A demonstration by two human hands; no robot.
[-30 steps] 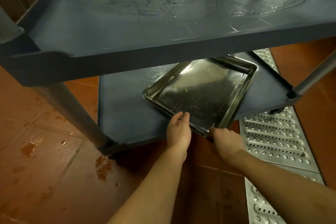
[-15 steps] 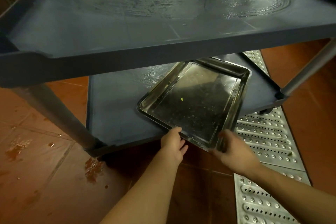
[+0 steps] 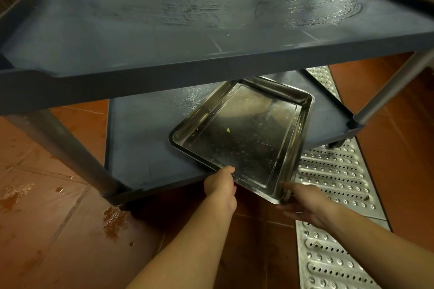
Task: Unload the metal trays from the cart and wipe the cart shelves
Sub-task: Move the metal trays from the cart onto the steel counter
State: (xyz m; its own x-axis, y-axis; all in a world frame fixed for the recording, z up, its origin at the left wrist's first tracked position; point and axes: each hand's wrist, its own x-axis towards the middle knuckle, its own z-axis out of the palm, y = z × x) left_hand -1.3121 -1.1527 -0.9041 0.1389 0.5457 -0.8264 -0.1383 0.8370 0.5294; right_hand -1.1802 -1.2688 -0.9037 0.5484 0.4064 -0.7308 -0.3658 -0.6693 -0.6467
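Note:
A shiny metal tray (image 3: pixel 244 138) with crumbs and a small green speck lies skewed on the lower shelf (image 3: pixel 141 143) of a dark blue cart, its near corner sticking out past the shelf's front edge. My left hand (image 3: pixel 222 186) grips the tray's near left rim, thumb on top. My right hand (image 3: pixel 305 203) holds the near right corner from below and the side. The upper shelf (image 3: pixel 187 21) is bare and streaked with wet marks.
Grey cart legs (image 3: pixel 68 148) stand at the left and right front corners. A perforated metal drain grate (image 3: pixel 333 183) runs along the floor under and right of the cart. The red floor tiles (image 3: pixel 47 218) carry wet patches.
The tray has slid toward me and now overhangs the lower shelf's front edge. Both hands came back with it, and my right hand shifted under its near right corner.

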